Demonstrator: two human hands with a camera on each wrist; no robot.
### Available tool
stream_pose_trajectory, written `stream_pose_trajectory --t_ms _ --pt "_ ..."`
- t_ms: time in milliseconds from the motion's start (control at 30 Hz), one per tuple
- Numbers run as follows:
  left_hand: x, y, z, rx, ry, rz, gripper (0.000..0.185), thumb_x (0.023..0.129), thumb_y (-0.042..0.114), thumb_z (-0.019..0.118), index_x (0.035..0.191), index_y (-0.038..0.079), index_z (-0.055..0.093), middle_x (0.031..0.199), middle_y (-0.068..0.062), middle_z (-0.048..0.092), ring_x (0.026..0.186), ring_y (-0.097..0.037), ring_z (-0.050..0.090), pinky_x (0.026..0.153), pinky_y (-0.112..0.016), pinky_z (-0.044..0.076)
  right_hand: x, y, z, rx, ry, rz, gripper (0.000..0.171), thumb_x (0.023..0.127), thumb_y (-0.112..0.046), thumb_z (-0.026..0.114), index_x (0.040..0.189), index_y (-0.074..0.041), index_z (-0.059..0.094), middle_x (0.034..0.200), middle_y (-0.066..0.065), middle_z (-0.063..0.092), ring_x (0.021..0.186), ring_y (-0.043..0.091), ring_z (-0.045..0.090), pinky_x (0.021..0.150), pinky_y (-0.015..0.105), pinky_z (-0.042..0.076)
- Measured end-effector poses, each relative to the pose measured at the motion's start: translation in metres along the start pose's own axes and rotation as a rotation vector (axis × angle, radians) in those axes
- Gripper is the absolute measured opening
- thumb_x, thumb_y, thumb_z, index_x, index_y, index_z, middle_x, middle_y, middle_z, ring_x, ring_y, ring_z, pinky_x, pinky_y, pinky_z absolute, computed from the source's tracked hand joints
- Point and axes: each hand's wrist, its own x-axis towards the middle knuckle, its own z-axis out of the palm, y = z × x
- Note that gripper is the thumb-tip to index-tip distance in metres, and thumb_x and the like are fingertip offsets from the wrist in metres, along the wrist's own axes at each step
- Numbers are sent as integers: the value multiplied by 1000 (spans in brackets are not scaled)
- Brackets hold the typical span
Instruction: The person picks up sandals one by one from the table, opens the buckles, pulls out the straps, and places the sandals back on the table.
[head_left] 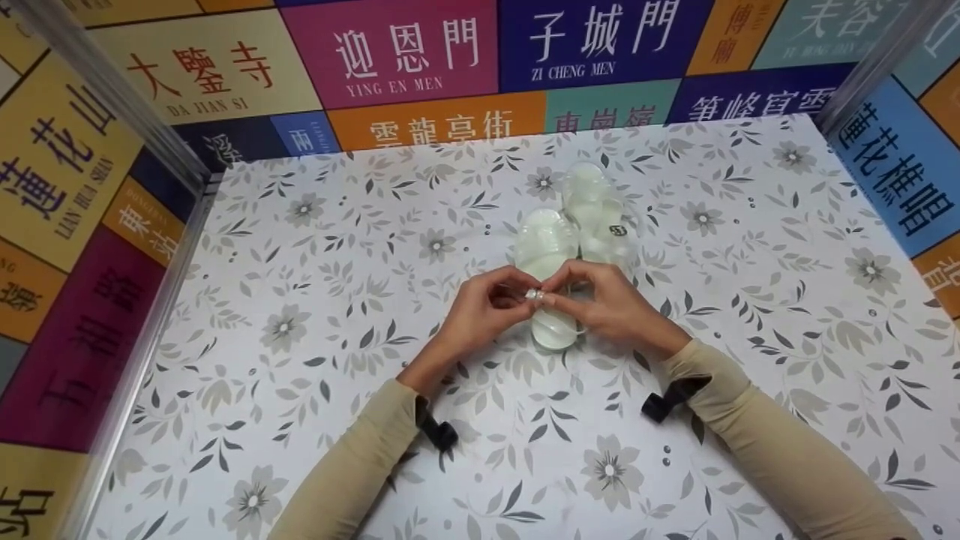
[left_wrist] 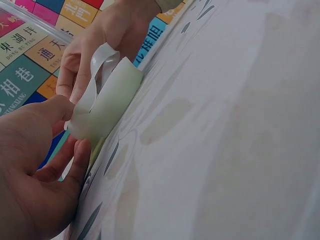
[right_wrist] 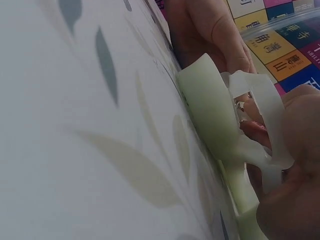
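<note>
Pinching sandal strap [head_left: 534, 296], both hands [head_left: 480, 315] meet.

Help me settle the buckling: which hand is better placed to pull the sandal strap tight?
Probably the right hand: its fingertips pinch the strap at the buckle, while the left hand grips the near sandal from the other side, steadying it.

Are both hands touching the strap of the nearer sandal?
Touching: the head view shows the left hand and right hand pinching the strap of the nearer sandal.
</note>
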Motion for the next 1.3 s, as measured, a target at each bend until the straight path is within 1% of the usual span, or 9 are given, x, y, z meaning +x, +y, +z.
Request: stream_pose_trajectory --t_ms 200,333,500,600,733,933,1133,1233,1300 --pt "0 2 1 4 17 -13 19 98 19 82 116 14 78 111 -4 81 97 -14 77 88 -29 65 1 0 1 -33 26 -1 21 97 -35 84 113 -24 78 109 -5 80 108 16 74 102 32 57" --pt "-1 3 1 11 28 -17 20 98 22 84 115 13 78 109 -5 81 96 -14 77 88 -28 65 1 -1 1 -47 50 3 23 96 -37 85 113 -23 79 108 -6 81 105 16 75 98 29 59" --pt "-1 2 1 35 9 -6 20 100 24 81 116 13 76 108 -4 81 96 -13 77 88 -28 65 1 -1 2 -47 46 -18 18 96 -30 85 110 -20 79 105 -5 81 102 15 75 97 29 60" --pt "-1 1 1 30 -6 -1 21 100 22 81 117 12 74 109 -5 80 97 -14 77 89 -29 65 1 0 1 -42 28 -35 18 97 -28 84 111 -19 78 106 -4 80 103 15 75 99 30 59" --pt "0 1 1 14 -20 7 20 100 17 80 117 11 72 111 -6 79 98 -17 78 89 -31 66 1 3 0 -29 -3 -39 19 97 -30 83 112 -20 76 109 -4 79 107 17 73 102 31 58" --pt "0 1 0 28 -36 4 20 100 12 78 119 13 72 113 -5 78 98 -16 77 89 -30 65 1 6 -2 -7 -37 -38 18 98 -26 82 113 -18 75 112 -2 77 110 19 72 105 33 58" --pt "1 -1 -2 21 -37 16 21 99 8 77 119 12 72 114 -5 76 98 -17 76 88 -31 65 1 5 -3 0 -47 -5 17 98 -27 82 113 -21 75 112 -2 77 110 19 71 103 33 57" --pt "1 -2 -3 4 -38 29 19 100 9 77 119 10 71 114 -6 76 100 -18 76 89 -32 65 2 5 -4 14 -40 -24 16 99 -23 81 114 -19 76 112 0 77 110 20 72 101 30 58" --pt "1 -2 -3 -5 -35 30 18 101 11 77 118 10 71 113 -7 76 100 -18 76 89 -32 65 3 4 -4 20 -28 -43 16 100 -22 81 114 -16 76 112 2 78 108 20 73 97 28 59"
